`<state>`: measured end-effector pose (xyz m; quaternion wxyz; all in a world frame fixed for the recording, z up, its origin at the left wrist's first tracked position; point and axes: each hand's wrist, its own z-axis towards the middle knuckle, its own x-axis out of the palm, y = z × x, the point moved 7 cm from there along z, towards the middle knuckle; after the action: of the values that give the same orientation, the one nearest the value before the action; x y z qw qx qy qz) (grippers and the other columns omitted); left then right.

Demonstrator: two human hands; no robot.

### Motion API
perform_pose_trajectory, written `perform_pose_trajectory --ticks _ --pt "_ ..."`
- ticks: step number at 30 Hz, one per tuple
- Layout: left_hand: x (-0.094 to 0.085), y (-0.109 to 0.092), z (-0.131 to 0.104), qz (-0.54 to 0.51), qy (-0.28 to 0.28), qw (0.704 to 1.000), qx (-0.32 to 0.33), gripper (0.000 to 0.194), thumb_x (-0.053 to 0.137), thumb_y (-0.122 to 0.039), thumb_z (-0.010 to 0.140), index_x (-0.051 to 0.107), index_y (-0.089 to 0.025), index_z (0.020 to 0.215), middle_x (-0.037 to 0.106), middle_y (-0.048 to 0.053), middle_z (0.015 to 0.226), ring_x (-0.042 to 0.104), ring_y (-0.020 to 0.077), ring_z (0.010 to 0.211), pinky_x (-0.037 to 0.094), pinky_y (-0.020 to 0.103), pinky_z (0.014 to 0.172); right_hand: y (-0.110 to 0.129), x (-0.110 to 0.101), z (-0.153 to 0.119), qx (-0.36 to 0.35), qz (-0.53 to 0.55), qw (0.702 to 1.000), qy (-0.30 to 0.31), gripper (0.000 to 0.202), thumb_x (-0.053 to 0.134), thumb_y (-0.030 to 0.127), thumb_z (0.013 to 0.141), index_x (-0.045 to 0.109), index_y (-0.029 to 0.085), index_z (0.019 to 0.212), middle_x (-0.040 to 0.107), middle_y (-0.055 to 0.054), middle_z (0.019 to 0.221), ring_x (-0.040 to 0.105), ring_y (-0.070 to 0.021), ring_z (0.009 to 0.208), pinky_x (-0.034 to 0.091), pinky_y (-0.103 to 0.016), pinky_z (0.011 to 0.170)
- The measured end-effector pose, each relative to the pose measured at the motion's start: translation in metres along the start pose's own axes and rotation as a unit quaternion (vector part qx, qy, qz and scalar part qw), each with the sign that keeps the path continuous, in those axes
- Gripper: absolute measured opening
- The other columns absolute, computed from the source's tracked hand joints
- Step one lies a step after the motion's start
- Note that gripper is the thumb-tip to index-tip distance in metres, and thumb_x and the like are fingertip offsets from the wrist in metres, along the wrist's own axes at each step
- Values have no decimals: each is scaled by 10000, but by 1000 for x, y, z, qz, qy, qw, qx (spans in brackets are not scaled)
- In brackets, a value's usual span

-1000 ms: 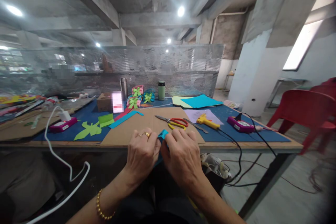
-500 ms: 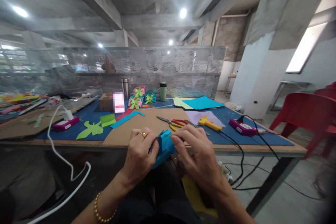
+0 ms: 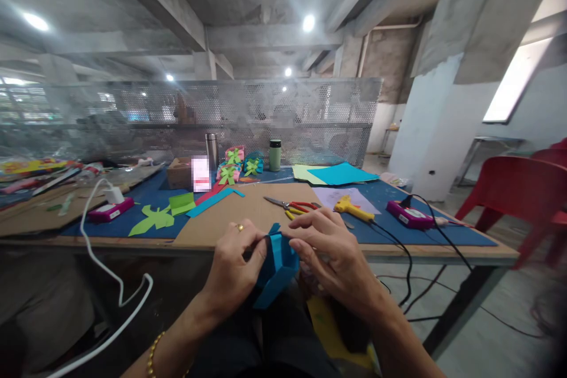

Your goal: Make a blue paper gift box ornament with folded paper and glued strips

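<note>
A folded blue paper piece, with angled panels and a narrow tab at its top, is held over my lap just off the table's front edge. My left hand pinches its left upper edge between thumb and fingers. At its right upper edge, the thumb and fingertips of my right hand close on the paper. Beyond the hands, red-handled pliers and a yellow hot glue gun lie on the table.
Cardboard covers the table's middle. Green paper leaves and a blue strip lie left. Finished-looking paper pieces with green bows, a steel flask and a green bottle stand behind. A black cord hangs over the right front edge.
The blue paper has turned and dropped slightly, so more of its folded panels and opening show. My fingers have shifted along its upper edge.
</note>
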<state>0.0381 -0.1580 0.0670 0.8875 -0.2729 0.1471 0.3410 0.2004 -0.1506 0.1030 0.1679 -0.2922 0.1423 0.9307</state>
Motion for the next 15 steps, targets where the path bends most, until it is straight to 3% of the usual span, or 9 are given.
perform_pose_trajectory --ticks 4,8,15 --pt "0 -3 0 5 0 1000 0 208 550 -174 938 591 -177 734 570 19 723 507 167 731 377 295 675 -4 2 0 9 34 999 13 164 573 250 968 734 223 977 684 -71 1042 565 -221 992 440 -412 905" --pt "0 -10 -2 16 9 999 41 191 542 -166 947 621 -172 773 580 26 735 504 175 766 383 299 713 -8 7 0 23 70 997 35 135 588 253 964 710 211 1002 687 -65 1000 580 -210 973 439 -419 933" --pt "-3 -17 -2 5 39 996 83 173 547 -130 942 645 -169 805 623 19 751 521 162 747 383 316 759 -9 10 -2 32 112 989 96 106 626 215 934 703 208 1007 666 -61 986 595 -191 946 478 -362 856"
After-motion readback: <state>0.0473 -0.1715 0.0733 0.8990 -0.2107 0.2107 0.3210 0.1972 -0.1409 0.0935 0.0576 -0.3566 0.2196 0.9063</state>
